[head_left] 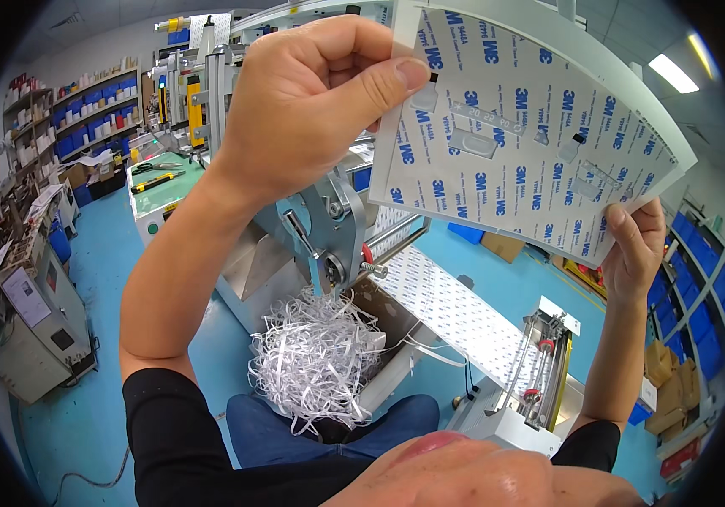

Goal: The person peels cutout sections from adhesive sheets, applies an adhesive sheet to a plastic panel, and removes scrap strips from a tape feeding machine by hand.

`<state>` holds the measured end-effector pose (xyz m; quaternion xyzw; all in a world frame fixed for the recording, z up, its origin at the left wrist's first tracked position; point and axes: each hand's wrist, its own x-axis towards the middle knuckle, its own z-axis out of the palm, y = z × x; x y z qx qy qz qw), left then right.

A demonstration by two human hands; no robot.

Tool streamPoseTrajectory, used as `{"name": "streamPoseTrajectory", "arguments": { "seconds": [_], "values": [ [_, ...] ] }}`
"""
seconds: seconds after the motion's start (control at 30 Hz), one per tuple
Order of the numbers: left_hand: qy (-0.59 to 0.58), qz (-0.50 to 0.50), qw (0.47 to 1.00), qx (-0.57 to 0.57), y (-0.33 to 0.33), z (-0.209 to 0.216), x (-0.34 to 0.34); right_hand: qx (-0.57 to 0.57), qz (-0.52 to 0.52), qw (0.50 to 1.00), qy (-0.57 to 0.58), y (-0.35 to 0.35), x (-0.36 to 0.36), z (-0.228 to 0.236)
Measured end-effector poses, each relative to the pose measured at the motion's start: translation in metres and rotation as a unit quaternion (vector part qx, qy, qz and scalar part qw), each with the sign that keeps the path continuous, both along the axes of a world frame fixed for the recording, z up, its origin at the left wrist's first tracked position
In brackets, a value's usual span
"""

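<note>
A flat sheet of adhesive liner (510, 156), white with a repeating blue print, is held up at the upper right. Small clear windows and a few dark spots show in it, and a pale border runs round it. My left hand (312, 114) pinches its left edge near the top, thumb on the printed face. At its lower right corner, my right hand (635, 245) grips the edge with the thumb in front; the other fingers are partly hidden behind. The sheet is tilted and bows slightly between both hands.
Below is a heap of shredded white strips (316, 359) beside a metal machine (328, 224). A printed web (455, 308) runs to a roller unit (540, 363) at right. A green-topped bench (160, 182) with a yellow cutter stands left; shelves (96, 106) with blue bins stand behind.
</note>
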<state>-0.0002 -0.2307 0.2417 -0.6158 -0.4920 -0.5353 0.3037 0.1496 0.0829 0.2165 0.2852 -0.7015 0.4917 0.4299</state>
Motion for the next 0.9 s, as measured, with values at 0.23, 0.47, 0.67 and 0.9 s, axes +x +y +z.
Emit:
{"name": "streamPoseTrajectory", "arguments": {
  "seconds": [0.23,0.47,0.67,0.9],
  "values": [
    [-0.036,-0.029,0.999,0.02,0.003,-0.004,0.004,0.006,0.006,1.0,-0.006,-0.002,0.002,-0.001],
    [-0.11,-0.051,0.992,-0.02,0.006,-0.02,-0.005,-0.064,0.011,0.996,-0.057,-0.012,0.002,-0.019],
    [-0.31,-0.187,0.929,-0.073,0.027,-0.071,-0.011,-0.173,0.005,0.977,-0.128,-0.022,0.0,-0.061],
    [-0.407,-0.157,0.897,-0.079,0.039,-0.147,0.009,-0.248,0.003,0.951,-0.187,-0.021,-0.007,-0.114]
  ]
}}
